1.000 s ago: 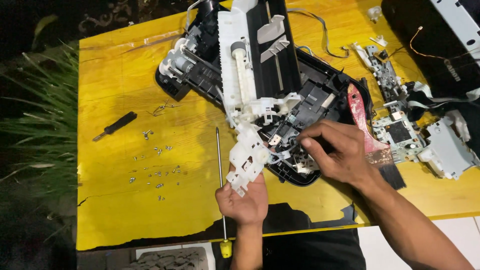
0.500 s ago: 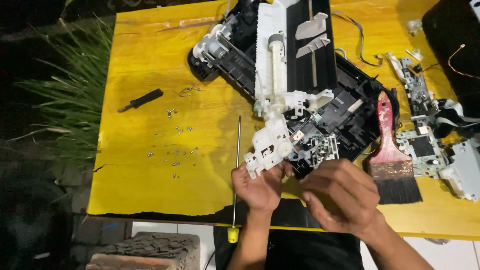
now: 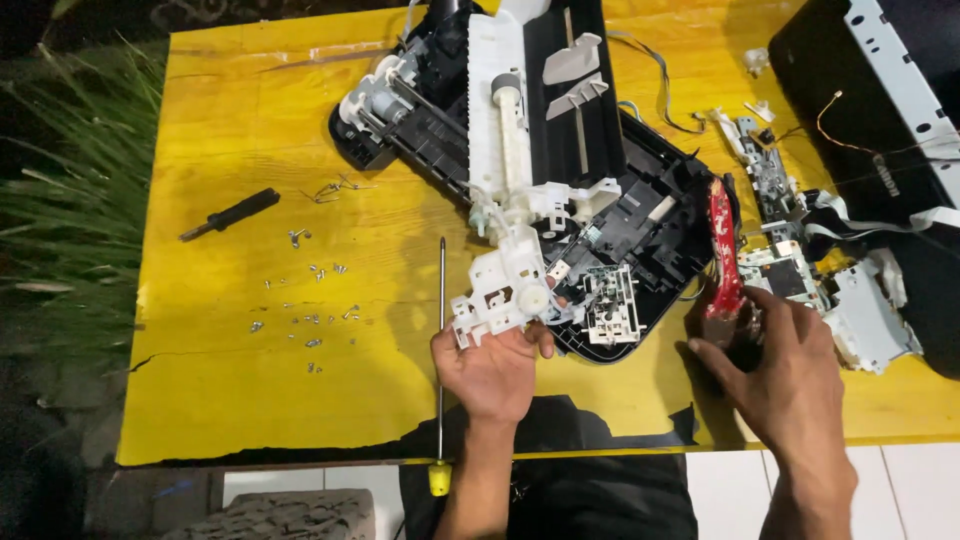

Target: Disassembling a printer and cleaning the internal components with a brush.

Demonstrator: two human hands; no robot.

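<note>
Two hands work on a dismantled printer chassis (image 3: 560, 170) lying on the yellow counter (image 3: 230, 400). The left hand (image 3: 493, 370) grasps the white gear assembly (image 3: 505, 295) at the chassis's near edge; the right hand (image 3: 790, 375) closes on the bristle end of a red-handled brush (image 3: 725, 250) beside the chassis. Judged step: cleaning or freeing the assembly. Loose screws (image 3: 310, 300) and a long screwdriver (image 3: 441, 340) lie to the left.

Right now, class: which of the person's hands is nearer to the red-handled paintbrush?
Right. The right hand lies on the paintbrush at its bristle end, while the left hand is off to its left, holding the white plastic mechanism.
</note>
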